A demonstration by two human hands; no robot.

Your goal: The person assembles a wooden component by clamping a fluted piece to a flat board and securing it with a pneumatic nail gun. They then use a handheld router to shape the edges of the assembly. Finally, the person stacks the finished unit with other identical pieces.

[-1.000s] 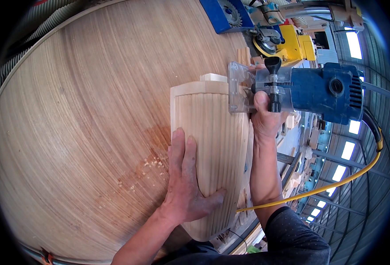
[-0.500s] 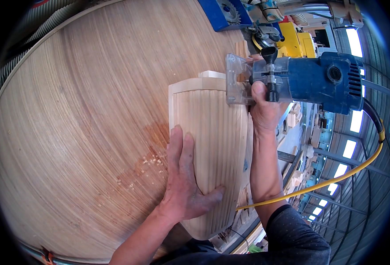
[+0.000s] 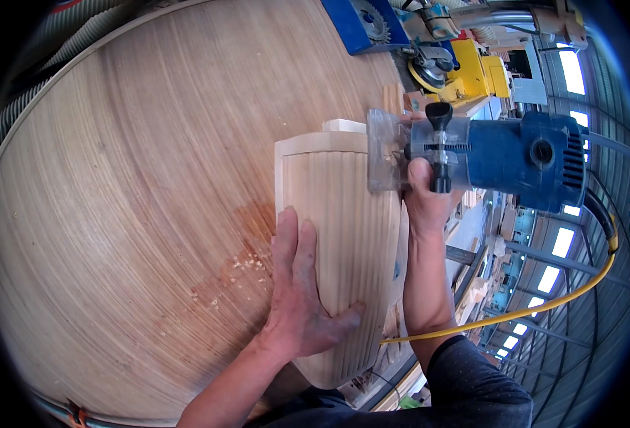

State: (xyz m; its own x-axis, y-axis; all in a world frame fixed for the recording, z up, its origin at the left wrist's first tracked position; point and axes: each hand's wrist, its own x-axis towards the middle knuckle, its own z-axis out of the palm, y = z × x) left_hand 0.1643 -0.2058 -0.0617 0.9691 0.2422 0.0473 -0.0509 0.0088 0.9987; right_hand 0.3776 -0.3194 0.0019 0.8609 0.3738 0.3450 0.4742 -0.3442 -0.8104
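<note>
A pale wooden piece with a ribbed face (image 3: 343, 235) lies on the wood-grained tabletop (image 3: 151, 157). My left hand (image 3: 304, 292) rests on it, fingers stretched along its left edge and thumb spread across the ribs. In my right hand (image 3: 429, 196) is a blue trim router (image 3: 514, 153), held sideways with its motor pointing right. The router's clear base (image 3: 382, 150) sits against the upper right edge of the wooden piece. My right fingers are partly hidden behind the clear base, with the thumb showing below the black knob (image 3: 439, 114). The bit is hard to make out.
A yellow power cord (image 3: 529, 308) loops from the router across my right forearm. Wood shavings (image 3: 247, 262) lie left of my left hand. Farther back are a blue box with a toothed disc (image 3: 368, 25), a sander (image 3: 429, 68) and a yellow machine (image 3: 475, 68).
The router and my right hand have come down a little along the right edge of the wooden piece, toward me. My left hand has stayed nearly still.
</note>
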